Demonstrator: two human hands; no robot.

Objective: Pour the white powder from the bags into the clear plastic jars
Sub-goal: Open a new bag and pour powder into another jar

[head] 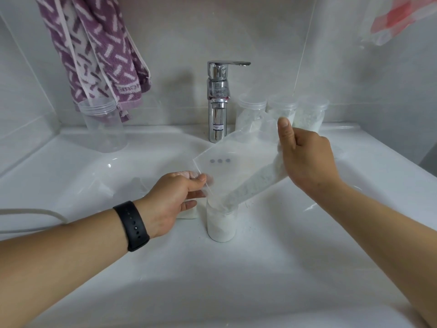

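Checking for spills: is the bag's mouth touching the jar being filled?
Touching. The head view shows the bag tilted, its lower corner tucked inside the jar rim.

the jar (221, 224) mouth, just right of the left hand (173, 200), is hidden behind the bag (233, 166) corner. the right hand's (307, 157) fingers are hidden behind its back. a white thing (189, 214) under the left hand is mostly covered; i cannot tell what it is. beyond the right hand, the bag hides parts of three jars (281, 112). the towel (94, 50) and red-and-white bag (397, 17) are cut off by the top edge. the tap (218, 102) label is too small to read.
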